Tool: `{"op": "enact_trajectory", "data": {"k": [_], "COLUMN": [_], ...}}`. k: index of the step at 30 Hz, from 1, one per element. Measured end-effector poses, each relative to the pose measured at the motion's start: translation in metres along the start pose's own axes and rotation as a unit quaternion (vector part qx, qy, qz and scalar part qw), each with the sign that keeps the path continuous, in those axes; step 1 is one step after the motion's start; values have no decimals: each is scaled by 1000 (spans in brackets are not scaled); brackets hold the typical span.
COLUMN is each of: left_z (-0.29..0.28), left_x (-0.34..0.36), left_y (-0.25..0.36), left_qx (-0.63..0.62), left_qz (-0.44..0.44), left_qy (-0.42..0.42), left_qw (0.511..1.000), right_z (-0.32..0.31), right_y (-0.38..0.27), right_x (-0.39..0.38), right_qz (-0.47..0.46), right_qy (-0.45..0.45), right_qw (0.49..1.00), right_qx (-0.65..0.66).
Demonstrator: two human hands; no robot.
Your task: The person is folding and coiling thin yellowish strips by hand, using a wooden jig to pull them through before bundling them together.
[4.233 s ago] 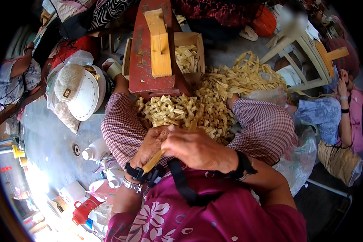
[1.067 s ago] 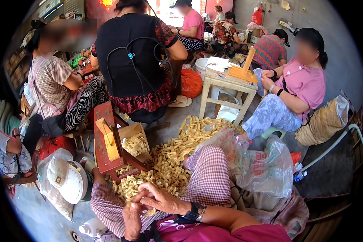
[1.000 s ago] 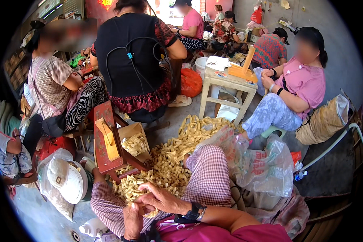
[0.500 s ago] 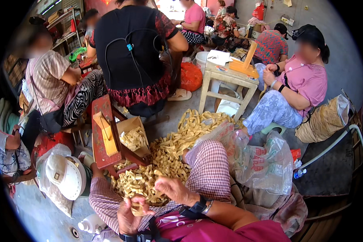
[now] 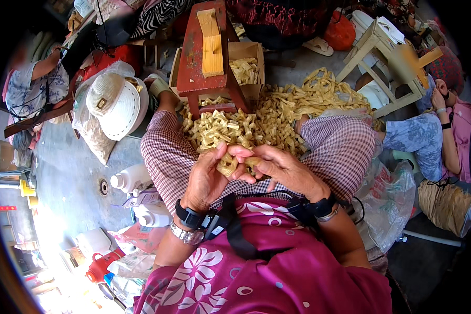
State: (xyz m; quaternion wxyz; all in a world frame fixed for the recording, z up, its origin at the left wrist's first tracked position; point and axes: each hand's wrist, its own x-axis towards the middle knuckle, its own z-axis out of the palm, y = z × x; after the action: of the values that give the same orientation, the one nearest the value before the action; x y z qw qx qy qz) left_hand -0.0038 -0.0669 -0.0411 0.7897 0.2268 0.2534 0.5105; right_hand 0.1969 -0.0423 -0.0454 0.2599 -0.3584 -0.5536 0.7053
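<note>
My left hand [image 5: 208, 177] holds a looped, pale yellow flat strip [image 5: 227, 165] between curled fingers over my lap. My right hand [image 5: 289, 174] grips the same strip from the right, thumb and forefinger close to the left hand's fingertips. Just beyond both hands lies a heap of short, folded yellow pieces [image 5: 220, 125], between my checked-trousered legs. Behind the heap stands a red wooden bench [image 5: 192, 63] with a yellow wooden block [image 5: 212, 44] on top.
A cardboard box [image 5: 251, 91] of pieces sits behind the bench, loose strips [image 5: 340, 102] spread rightward. A pale stool [image 5: 366, 47] and seated co-worker [image 5: 458, 136] are right, another co-worker [image 5: 39, 89] left. A white hat [image 5: 110, 104] and jugs [image 5: 133, 178] lie left.
The view has tilted down onto my lap. My right hand, raised apart half a second ago, has come back to the left hand and onto the strip.
</note>
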Motion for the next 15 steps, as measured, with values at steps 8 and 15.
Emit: {"op": "enact_trajectory", "data": {"k": [8,15], "left_z": [-7,1], "left_x": [-2,8], "left_y": [6,16], "left_qx": [-98,40], "left_qz": [10,-2], "left_qy": [16,49], "left_qw": [995,998], "right_z": [3,2], "right_y": [-13,-9], "right_x": [-7,2], "right_qz": [-70,-108], "right_qy": [17,59], "right_qw": [986,979], "right_qx": [-152,-163]}}
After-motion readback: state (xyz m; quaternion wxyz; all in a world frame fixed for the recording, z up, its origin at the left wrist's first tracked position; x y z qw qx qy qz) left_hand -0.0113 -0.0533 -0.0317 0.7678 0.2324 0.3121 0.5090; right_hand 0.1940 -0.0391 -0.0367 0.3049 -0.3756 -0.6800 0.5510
